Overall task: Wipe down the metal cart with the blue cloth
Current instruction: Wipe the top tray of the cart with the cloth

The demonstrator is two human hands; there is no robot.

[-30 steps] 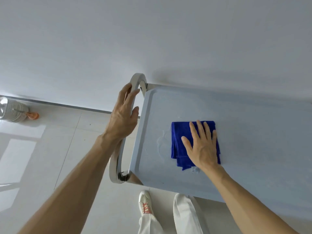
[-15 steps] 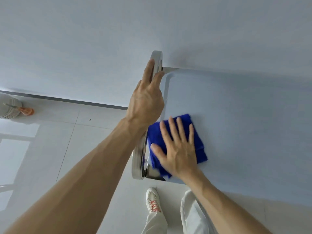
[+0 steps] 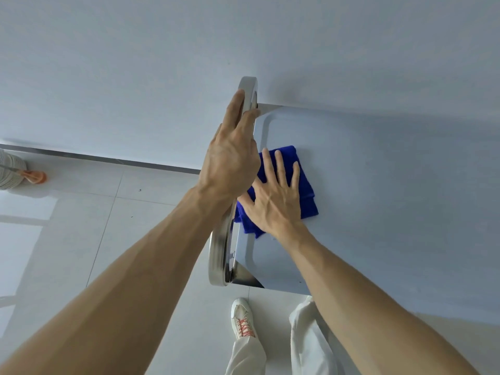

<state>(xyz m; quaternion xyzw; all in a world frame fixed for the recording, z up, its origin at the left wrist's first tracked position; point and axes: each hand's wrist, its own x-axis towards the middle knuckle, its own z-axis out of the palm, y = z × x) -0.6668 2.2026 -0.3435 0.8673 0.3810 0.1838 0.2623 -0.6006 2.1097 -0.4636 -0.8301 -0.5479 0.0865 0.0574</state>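
The metal cart's flat top (image 3: 378,185) fills the right half of the view, pushed against a pale wall. Its curved steel handle (image 3: 217,255) runs along the left end. My left hand (image 3: 230,161) lies along the upper part of that handle, fingertips hooked over the bar. A folded blue cloth (image 3: 305,185) lies on the top near the left rim. My right hand (image 3: 273,201) presses flat on the cloth with fingers spread and straight. The cloth's left part is hidden behind my left hand.
The wall (image 3: 243,36) stands directly behind the cart. White floor tiles (image 3: 81,226) spread to the left, with a white and orange object (image 3: 16,171) at the far left edge. My white shoe (image 3: 242,318) and trouser legs are below the cart's near edge.
My right hand has slid the cloth left across the cart top to the rim beside the handle. My left hand stayed on the handle while the view shifted.
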